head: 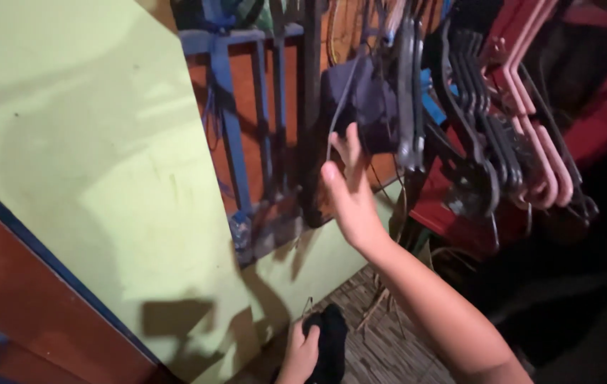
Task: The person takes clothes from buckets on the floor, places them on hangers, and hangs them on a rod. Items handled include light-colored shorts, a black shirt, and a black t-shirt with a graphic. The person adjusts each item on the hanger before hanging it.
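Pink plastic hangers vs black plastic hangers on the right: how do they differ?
The pink plastic hangers are pale and sit farthest right; the black plastic hangers are dark and sit left of them, nearer the raised right hand. Both bunches hang tilted, packed together, hooks upward, and neither is touched by the hand.

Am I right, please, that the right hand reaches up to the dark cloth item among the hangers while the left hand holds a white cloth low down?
Not quite: in the head view the left hand holds a black cloth, not white. The right hand does reach up to the dark cloth item among the hangers.
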